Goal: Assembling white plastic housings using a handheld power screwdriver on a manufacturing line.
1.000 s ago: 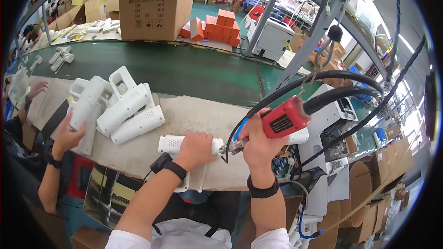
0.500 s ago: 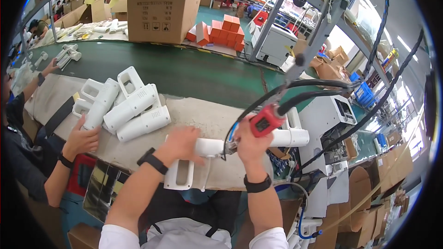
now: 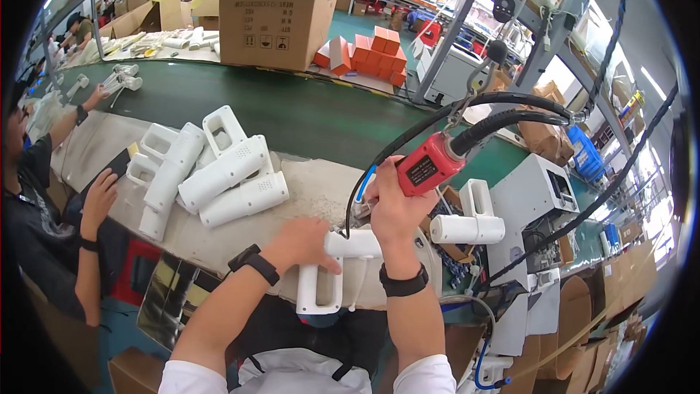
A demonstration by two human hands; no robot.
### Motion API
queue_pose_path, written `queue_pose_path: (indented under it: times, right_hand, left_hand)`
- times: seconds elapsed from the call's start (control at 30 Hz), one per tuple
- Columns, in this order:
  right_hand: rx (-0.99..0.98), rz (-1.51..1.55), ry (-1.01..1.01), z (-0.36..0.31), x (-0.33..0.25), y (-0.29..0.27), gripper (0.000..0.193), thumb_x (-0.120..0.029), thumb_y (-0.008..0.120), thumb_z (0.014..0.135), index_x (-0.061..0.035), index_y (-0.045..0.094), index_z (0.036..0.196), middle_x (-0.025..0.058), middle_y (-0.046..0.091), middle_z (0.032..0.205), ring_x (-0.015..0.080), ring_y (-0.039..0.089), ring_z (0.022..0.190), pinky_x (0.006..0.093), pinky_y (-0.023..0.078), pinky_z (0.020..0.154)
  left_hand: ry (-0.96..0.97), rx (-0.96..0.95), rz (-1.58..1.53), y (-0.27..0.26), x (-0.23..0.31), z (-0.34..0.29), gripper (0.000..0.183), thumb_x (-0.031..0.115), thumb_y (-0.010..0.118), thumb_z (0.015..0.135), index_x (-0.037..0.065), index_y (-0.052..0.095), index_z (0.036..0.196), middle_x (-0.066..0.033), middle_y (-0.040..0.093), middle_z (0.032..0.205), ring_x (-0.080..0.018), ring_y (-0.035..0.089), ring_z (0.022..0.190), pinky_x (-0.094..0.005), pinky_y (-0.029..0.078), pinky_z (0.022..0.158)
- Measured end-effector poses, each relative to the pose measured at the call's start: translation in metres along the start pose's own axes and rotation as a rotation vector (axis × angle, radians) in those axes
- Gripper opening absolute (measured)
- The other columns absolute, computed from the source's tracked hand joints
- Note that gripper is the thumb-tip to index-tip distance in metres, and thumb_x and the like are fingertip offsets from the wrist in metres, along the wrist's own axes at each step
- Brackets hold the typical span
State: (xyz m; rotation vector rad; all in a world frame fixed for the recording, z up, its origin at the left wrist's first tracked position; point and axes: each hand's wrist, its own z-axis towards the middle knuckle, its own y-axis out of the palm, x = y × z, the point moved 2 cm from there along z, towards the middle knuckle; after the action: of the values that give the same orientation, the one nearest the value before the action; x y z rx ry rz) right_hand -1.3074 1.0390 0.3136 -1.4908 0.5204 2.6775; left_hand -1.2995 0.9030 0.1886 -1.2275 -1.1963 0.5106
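My left hand (image 3: 302, 242) is closed around one end of a white plastic housing with a loop handle (image 3: 319, 308), which lies on the worktable with its handle toward me. A red power screwdriver (image 3: 426, 168) hangs from above, and my right hand (image 3: 396, 211) grips it over the housing's other end. My hand hides the driver's tip, so whether it touches the housing cannot be seen. Several similar white housings (image 3: 230, 171) are piled to the left. Another one (image 3: 467, 229) lies to the right with its handle pointing away.
Beyond the worktable (image 3: 306, 175) runs a green conveyor belt (image 3: 292, 106). A large carton (image 3: 277, 14) and orange boxes (image 3: 375, 55) stand behind it. Black cables (image 3: 503, 113) cross at the right, near a grey machine (image 3: 532, 190). A co-worker's hand (image 3: 100, 193) is at the left.
The red screwdriver and my right hand have risen slightly. The co-worker's near hand has let go of a white housing in the pile and moved left. My view has shifted a little left.
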Motion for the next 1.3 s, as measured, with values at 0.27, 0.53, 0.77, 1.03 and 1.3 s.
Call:
queue_pose_path:
  times: [0.27,0.53,0.77,1.03,1.3]
  right_hand:
    - [0.015,-0.179,-0.010,-0.006,0.044,0.002,0.011,-0.010,0.064,0.088,-0.0008,0.058,0.086,0.0016,0.055,0.057,0.0088,0.051,0.047,0.0233,0.039,0.045]
    - [0.058,-0.084,-0.106,-0.005,0.018,-0.006,0.007,-0.004,0.060,0.088,0.0003,0.055,0.087,0.0023,0.055,0.058,0.0085,0.050,0.046,0.0236,0.040,0.044]
    - [0.035,-0.032,-0.062,-0.015,-0.042,-0.010,0.002,0.001,0.054,0.087,0.0022,0.054,0.088,0.0039,0.051,0.051,0.0087,0.047,0.041,0.0217,0.035,0.042]
    - [0.011,-0.113,0.011,-0.038,0.021,-0.017,0.006,0.001,0.059,0.084,-0.0010,0.054,0.085,0.0034,0.054,0.058,0.0109,0.052,0.046,0.0234,0.041,0.044]
    - [0.026,-0.005,-0.023,-0.028,-0.023,-0.015,0.004,0.001,0.058,0.086,0.0003,0.054,0.088,0.0028,0.053,0.057,0.0100,0.050,0.044,0.0231,0.038,0.041]
  left_hand:
    - [-0.050,0.012,-0.001,-0.001,0.002,-0.003,0.094,0.068,0.080,0.047,0.001,0.059,0.111,-0.0177,0.066,0.096,-0.0344,0.064,0.091,-0.0410,0.051,0.080]
    - [-0.088,0.065,-0.056,0.007,0.002,0.005,0.087,0.064,0.082,0.047,0.005,0.060,0.107,-0.0179,0.064,0.104,-0.0347,0.062,0.098,-0.0421,0.050,0.084]
    - [-0.017,0.018,-0.020,0.014,-0.005,0.022,0.083,0.064,0.077,0.053,0.002,0.059,0.104,-0.0161,0.062,0.103,-0.0317,0.061,0.100,-0.0406,0.050,0.083]
    - [0.007,0.013,-0.028,0.016,-0.008,0.023,0.077,0.054,0.083,0.053,0.001,0.058,0.103,-0.0161,0.063,0.100,-0.0328,0.061,0.099,-0.0421,0.050,0.083]
    - [-0.178,0.213,-0.300,0.020,-0.031,-0.025,0.089,0.050,0.083,0.058,-0.002,0.050,0.123,-0.0224,0.056,0.115,-0.0357,0.051,0.113,-0.0413,0.042,0.095]
